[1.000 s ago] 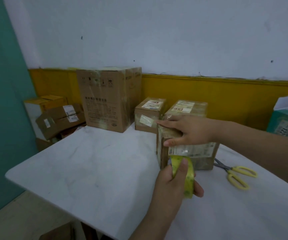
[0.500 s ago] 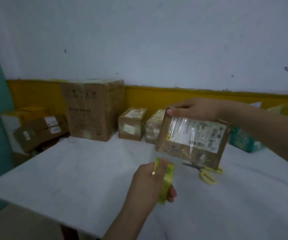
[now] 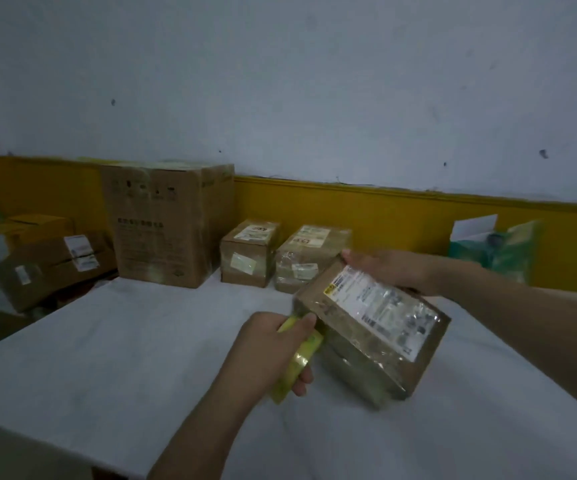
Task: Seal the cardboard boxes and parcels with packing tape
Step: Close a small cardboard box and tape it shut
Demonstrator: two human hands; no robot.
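Note:
A small brown cardboard parcel (image 3: 372, 336) with a white shipping label under clear tape is tilted over the white table (image 3: 107, 341), its lower corner near the tabletop. My right hand (image 3: 389, 271) grips its far top edge. My left hand (image 3: 269, 351) holds a yellowish roll of packing tape (image 3: 297, 365) right against the parcel's left side. Whether tape runs from the roll onto the box cannot be told in the blur.
Two small taped boxes (image 3: 249, 252) (image 3: 309, 258) and a tall brown carton (image 3: 167, 225) stand at the table's back edge. More boxes (image 3: 51, 263) are stacked lower at the left. A green package (image 3: 498, 252) sits at the back right, against the yellow wall band.
My right hand lifted the parcel off the table, turned it label-up, then lowered and tilted it toward me. My left hand brought the tape roll up against its left side. The scissors are no longer in view.

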